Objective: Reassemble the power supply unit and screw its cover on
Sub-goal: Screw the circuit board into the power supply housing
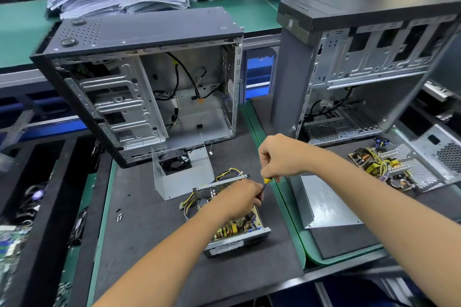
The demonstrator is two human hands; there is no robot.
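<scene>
At frame centre, low, we see the open PSU (232, 227) on the dark mat (154, 244), its cover (183, 177) lying just above it. Our right hand (279, 157) grips the screwdriver (265, 183) with curled fingers; our left hand (240, 198) rests over the PSU, curled around the shaft.

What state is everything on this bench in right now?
Power supply: open, circuit board showing.
Cover: off, standing behind it, fan inside.
Screwdriver: held upright over the supply.
Right hand: grips the screwdriver handle.
Left hand: on the supply, at the screwdriver shaft.
Computer case: side open.
</scene>
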